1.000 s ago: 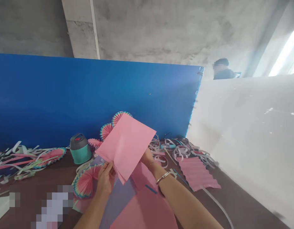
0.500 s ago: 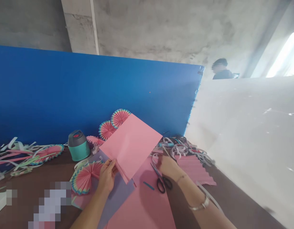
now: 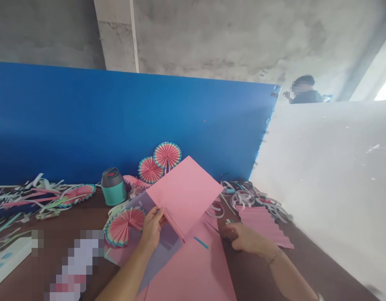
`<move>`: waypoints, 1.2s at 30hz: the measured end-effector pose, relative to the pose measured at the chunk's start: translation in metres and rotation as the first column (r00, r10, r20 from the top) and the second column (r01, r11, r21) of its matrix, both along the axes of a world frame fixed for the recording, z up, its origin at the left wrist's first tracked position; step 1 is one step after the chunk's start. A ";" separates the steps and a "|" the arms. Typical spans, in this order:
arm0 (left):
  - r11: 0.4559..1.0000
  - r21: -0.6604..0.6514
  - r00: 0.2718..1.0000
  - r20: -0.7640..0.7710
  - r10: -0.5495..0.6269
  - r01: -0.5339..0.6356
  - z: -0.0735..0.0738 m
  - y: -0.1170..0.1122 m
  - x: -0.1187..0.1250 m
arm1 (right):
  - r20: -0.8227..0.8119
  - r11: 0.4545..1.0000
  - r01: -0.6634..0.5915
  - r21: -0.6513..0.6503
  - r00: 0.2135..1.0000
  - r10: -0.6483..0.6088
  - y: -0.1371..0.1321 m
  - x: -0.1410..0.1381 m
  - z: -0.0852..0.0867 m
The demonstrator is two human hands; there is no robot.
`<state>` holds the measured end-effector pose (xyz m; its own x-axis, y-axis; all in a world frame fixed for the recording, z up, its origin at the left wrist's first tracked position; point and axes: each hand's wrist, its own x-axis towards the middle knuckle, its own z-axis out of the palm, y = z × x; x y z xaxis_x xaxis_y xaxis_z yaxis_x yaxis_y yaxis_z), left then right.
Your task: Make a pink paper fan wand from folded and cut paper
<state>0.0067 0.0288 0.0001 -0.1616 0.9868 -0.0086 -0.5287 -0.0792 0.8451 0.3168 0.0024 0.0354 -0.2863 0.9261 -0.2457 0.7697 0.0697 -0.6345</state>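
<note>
My left hand [image 3: 152, 228] pinches the near edge of a folded pink paper sheet [image 3: 186, 194] and holds it tilted up above the brown table [image 3: 54, 234]. My right hand [image 3: 244, 237] is closed round the handles of the scissors [image 3: 216, 230], whose dark blades point left toward the sheet. Under both hands lie more flat pink sheets [image 3: 193, 276] and a lilac sheet [image 3: 161, 251]. A pleated pink fan with a green and blue rim [image 3: 123, 225] lies just left of my left hand.
A teal flask [image 3: 113, 187] stands by the blue board [image 3: 117, 121]. Two paper rosettes [image 3: 161, 161] lean on that board. Paper strips [image 3: 39, 196] litter the left, curled strips [image 3: 246, 196] and a pleated pink sheet [image 3: 262, 225] the right. A white board [image 3: 331, 179] walls the right; a person [image 3: 304, 90] stands behind it.
My right hand let go of the pink sheet, dropped to the table and closed on the scissors. My left hand kept the sheet raised, which tilted slightly.
</note>
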 end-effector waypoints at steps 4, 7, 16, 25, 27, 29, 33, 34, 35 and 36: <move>1.000 -0.027 0.999 0.051 -0.002 0.003 -0.001 0.000 0.003 | -0.241 0.951 -0.148 -0.273 0.967 0.081 0.000 0.023 0.007; 0.999 -0.039 0.997 0.080 -0.004 0.007 -0.004 0.001 0.005 | -0.463 0.900 -0.273 -0.341 0.881 0.092 -0.002 0.013 0.015; 0.999 -0.047 0.994 0.107 -0.015 0.020 -0.002 -0.003 0.010 | -0.541 0.766 -0.489 -0.417 0.811 0.223 0.001 -0.045 0.008; 0.998 -0.055 0.996 0.083 -0.029 0.033 -0.009 -0.002 0.013 | -0.514 0.798 -0.448 -0.404 0.832 0.207 0.012 -0.068 -0.005; 0.998 -0.056 0.997 0.074 -0.036 0.040 -0.009 -0.004 0.014 | -0.523 0.822 -0.414 -0.392 0.835 0.171 0.012 -0.073 -0.007; 0.998 -0.056 0.997 0.065 -0.034 0.038 -0.010 -0.004 0.015 | -0.518 0.854 -0.355 -0.379 0.847 0.123 0.010 -0.077 -0.008; 0.998 -0.070 0.999 0.036 -0.005 0.008 -0.013 -0.003 0.014 | -0.516 0.893 -0.273 -0.357 0.855 0.056 0.004 -0.083 -0.011; 0.997 -0.078 1.000 0.027 -0.001 0.003 -0.015 -0.003 0.013 | -0.527 0.897 -0.270 -0.349 0.848 0.050 0.003 -0.084 -0.012; 0.996 -0.086 1.000 0.019 -0.002 0.004 -0.016 -0.002 0.013 | -0.542 0.900 -0.273 -0.340 0.839 0.050 0.002 -0.085 -0.013; 0.996 -0.091 1.000 0.013 -0.006 0.007 -0.017 -0.002 0.013 | -0.561 0.900 -0.282 -0.332 0.826 0.052 0.002 -0.085 -0.015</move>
<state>0.0199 0.0272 -0.0167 -0.1542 0.9829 -0.1008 -0.5394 0.0017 0.8420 0.2318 0.0040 0.0203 -0.6176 0.7123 -0.3335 0.3072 -0.1719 -0.9360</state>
